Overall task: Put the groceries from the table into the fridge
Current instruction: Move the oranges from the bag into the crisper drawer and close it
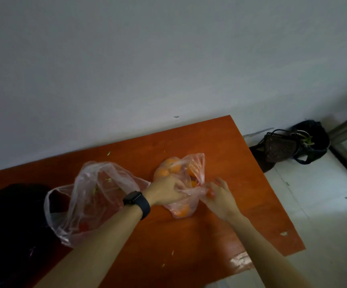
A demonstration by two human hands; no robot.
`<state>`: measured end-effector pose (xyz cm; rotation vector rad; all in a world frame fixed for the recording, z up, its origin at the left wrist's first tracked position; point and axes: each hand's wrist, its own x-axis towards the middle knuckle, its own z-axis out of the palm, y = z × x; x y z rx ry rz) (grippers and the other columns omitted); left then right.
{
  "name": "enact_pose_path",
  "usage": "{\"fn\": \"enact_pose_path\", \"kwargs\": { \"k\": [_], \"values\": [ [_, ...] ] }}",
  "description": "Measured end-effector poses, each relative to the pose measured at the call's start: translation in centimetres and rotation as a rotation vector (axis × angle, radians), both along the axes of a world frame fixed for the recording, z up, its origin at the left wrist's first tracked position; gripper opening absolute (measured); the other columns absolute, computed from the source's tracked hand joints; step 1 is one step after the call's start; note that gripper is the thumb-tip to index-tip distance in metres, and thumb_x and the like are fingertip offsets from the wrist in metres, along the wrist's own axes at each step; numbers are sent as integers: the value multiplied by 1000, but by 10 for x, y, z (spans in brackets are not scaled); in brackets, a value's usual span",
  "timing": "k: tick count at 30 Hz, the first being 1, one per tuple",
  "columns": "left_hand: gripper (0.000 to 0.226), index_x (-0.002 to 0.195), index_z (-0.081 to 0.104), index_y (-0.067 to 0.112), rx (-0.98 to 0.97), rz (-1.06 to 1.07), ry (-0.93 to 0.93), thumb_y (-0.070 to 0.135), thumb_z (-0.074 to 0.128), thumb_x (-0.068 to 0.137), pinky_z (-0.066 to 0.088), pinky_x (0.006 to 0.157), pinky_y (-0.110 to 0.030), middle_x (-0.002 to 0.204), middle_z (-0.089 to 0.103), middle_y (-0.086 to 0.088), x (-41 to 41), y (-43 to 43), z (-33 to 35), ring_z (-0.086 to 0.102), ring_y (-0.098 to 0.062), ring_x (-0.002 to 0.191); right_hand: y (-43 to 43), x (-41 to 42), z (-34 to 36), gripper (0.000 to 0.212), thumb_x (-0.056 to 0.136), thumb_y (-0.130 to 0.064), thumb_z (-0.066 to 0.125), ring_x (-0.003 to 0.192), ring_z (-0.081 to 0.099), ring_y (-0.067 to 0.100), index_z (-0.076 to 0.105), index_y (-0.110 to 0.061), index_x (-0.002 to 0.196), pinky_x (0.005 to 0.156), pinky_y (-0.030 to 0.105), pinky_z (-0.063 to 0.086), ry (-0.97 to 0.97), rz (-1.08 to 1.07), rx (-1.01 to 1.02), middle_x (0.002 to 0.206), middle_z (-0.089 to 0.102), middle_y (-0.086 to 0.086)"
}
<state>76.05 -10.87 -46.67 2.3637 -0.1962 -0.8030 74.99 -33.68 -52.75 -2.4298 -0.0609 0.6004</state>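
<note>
A thin pink plastic bag of oranges (175, 170) lies on the orange-brown table (226, 154). My left hand (165, 191), with a dark watch on its wrist, grips the bag's plastic at its open mouth. My right hand (220, 194) pinches the same plastic from the right side. Several oranges show through the bag. To the left lies a second clear plastic bag (97, 196), slack, with a few green scraps and something red inside. No fridge is in sight.
A black plastic bag (12, 221) sits at the table's left end. A dark basket (278, 148) and a black bag with greens (312, 140) stand on the white tiled floor (324, 215) beyond the table's right edge. A grey wall (147, 59) runs behind.
</note>
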Motion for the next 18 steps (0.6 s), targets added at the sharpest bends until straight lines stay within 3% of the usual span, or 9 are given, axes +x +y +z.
{"fn": "enact_pose_path", "kwargs": {
  "k": [1, 3, 6, 9, 11, 13, 14, 16, 18],
  "values": [
    [36, 99, 75, 23, -51, -3, 92, 55, 63, 88, 48, 69, -28, 98, 71, 5, -5, 3, 3, 61, -10, 82, -2, 2, -4, 42, 95, -49, 58, 138, 44, 23, 57, -29, 132, 104, 37, 47, -20, 34, -28, 150, 43, 3],
    [46, 115, 72, 30, -174, 115, 176, 64, 59, 88, 47, 82, -22, 115, 68, 15, -13, 7, 9, 61, -2, 100, -6, 1, -6, 30, 99, -39, 57, 119, 58, 18, 62, -26, 125, 93, 27, 49, -62, 47, 15, 129, 55, -4],
    [39, 126, 64, 34, -90, 332, -76, 56, 49, 97, 48, 94, -28, 132, 57, 14, -6, 5, 10, 55, -5, 115, -19, -9, -4, 21, 101, -24, 57, 101, 64, 12, 67, -24, 119, 79, 15, 45, -154, 58, 108, 108, 57, -14],
    [39, 136, 50, 45, 237, -13, -422, 43, 51, 97, 39, 105, -34, 150, 38, 9, 9, -6, -7, 38, -16, 134, -34, -17, -3, 26, 99, -16, 60, 104, 64, 8, 67, -27, 122, 82, 12, 49, -172, 13, 221, 119, 63, -11],
    [50, 139, 44, 48, 436, -311, -467, 52, 56, 91, 25, 117, -47, 162, 20, 0, 16, -20, -22, 20, -25, 147, -43, -23, -6, 28, 97, -10, 62, 106, 65, 7, 70, -33, 112, 86, 18, 54, -220, -29, 264, 124, 63, -10],
    [45, 132, 57, 40, 615, -544, -438, 58, 55, 90, 14, 119, -53, 165, 12, -3, 21, -31, -33, 13, -26, 150, -49, -27, -7, 30, 94, -9, 65, 102, 65, 5, 70, -38, 96, 84, 23, 56, -245, -84, 270, 130, 62, -6],
    [42, 124, 65, 35, 651, -579, -435, 58, 52, 92, 14, 119, -52, 164, 18, -3, 24, -34, -34, 16, -24, 150, -50, -29, -3, 28, 93, -11, 67, 102, 64, 4, 69, -39, 94, 84, 23, 56, -241, -112, 283, 134, 60, -5],
    [41, 110, 72, 30, 593, -446, -442, 57, 44, 96, 28, 114, -42, 150, 45, -1, 30, -34, -30, 37, -20, 138, -45, -33, 7, 25, 91, -29, 70, 120, 55, 5, 64, -38, 114, 98, 28, 50, -255, -117, 328, 142, 52, -8],
    [33, 92, 68, 25, 415, -130, -403, 48, 45, 98, 46, 79, -31, 108, 65, 3, 36, -33, -15, 58, -17, 93, -29, -33, 20, 61, 86, -49, 69, 140, 35, 7, 47, -34, 141, 112, 30, 32, -321, 1, 291, 152, 41, -11]
  ]
}}
